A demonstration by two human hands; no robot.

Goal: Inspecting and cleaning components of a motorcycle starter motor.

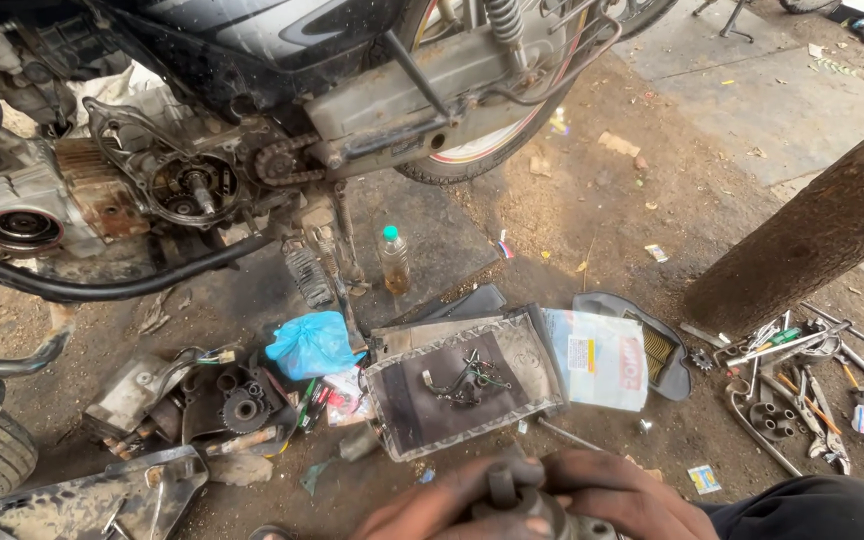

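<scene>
Both hands meet at the near edge, clasped around a grimy metal engine part [517, 497]: the left hand [432, 510] grips its left side, the right hand [622, 495] wraps its right. Just beyond lies a flat tray [432, 400] with small bolts, a blue bag [310, 345] to its left, tools [792, 390] far right, and a motorcycle [252, 120] beyond.

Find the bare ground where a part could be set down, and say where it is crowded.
Free: the dirt between the rear wheel and the wooden post, and the slab beside the bottle. Crowded: the tools by the post, the tray, and the engine parts near the blue bag.
</scene>
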